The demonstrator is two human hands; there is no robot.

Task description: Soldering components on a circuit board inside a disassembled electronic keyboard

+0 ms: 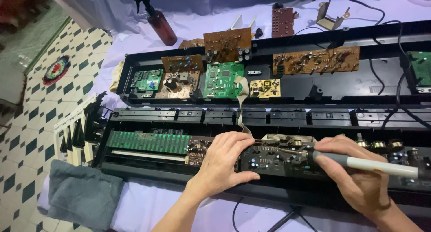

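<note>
Dark board lies in front half of open keyboard case, between hands. Left hand spread flat on board's left end. Right hand clenched around soldering iron, tip on board.

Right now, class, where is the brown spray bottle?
In the head view the brown spray bottle lies tilted on the pale cloth at upper left, beyond the opened keyboard case and its green circuit boards.

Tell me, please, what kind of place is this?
Probably a home repair spot for electronics, not a factory. An opened keyboard case full of circuit boards lies on a cloth-covered table, the right hand holds a soldering iron, and the tiled floor looks domestic.
</note>
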